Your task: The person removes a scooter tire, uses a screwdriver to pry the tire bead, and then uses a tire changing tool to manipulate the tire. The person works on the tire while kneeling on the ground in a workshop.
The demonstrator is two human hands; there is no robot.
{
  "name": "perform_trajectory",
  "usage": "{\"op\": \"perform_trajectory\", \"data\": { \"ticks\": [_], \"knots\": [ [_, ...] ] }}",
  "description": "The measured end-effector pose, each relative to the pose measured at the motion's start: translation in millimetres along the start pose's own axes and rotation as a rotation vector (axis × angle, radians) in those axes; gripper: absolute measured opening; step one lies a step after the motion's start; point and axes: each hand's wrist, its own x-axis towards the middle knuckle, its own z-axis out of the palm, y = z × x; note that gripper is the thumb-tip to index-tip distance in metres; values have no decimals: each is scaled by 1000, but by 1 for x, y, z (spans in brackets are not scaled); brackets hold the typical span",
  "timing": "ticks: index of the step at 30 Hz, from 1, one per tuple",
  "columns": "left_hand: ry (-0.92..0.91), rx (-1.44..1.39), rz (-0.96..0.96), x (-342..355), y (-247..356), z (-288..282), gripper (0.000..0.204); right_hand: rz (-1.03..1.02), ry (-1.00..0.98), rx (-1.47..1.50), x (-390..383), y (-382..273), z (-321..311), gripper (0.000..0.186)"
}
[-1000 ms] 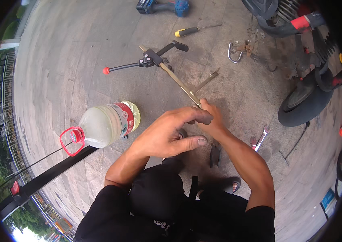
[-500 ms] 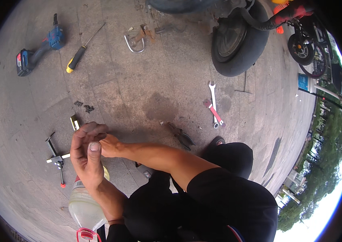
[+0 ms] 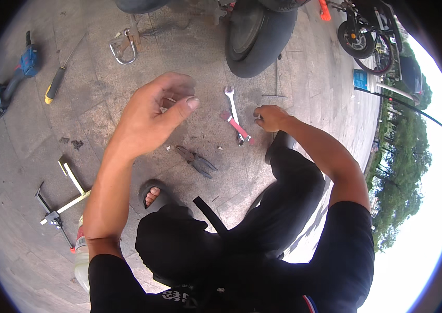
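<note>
My left hand [image 3: 153,115] is raised over the paving, fingers loosely curled and thumb held apart, with nothing visible in it. Low at the right, my right hand [image 3: 272,118] has its fingers bent inward beside two crossed tools; whatever they may hold is too small to make out. Those tools are a silver combination wrench [image 3: 233,110] and a red-handled wrench [image 3: 239,127]. Between my arms a pair of dark-handled pliers [image 3: 199,163] lies on the ground. A thin T-shaped metal rod [image 3: 277,78] lies beyond my right hand.
A scooter-like wheel [image 3: 265,39] stands at the top. A metal U-shaped piece [image 3: 123,51], a yellow-black screwdriver [image 3: 55,84] and a blue cordless power tool [image 3: 28,62] lie at left. Nearer are a metal frame-like tool [image 3: 72,203] and a clear bottle [image 3: 81,271]. A blue bucket [image 3: 361,80] stands at right.
My right hand has swung from beside the left hand over to the right, near the wrenches. My left hand has risen and moved away from the bottle. The view has shifted right.
</note>
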Motion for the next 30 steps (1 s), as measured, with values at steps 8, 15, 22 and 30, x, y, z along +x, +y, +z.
{"op": "perform_trajectory", "data": {
  "ticks": [8, 15, 22, 30],
  "knots": [
    [-51, 524, -220, 56, -8, 63, 49, -50, 258, 156, 27, 150, 32, 31],
    [246, 746, -252, 85, 33, 110, 70, -45, 294, 121, 80, 233, 69, 33],
    [617, 906, -253, 175, 49, 152, 99, -84, 532, 324, 151, 294, 41, 34],
    [813, 803, -410, 207, 28, 180, 78, -556, 564, 298, 186, 273, -20, 39]
  ]
}}
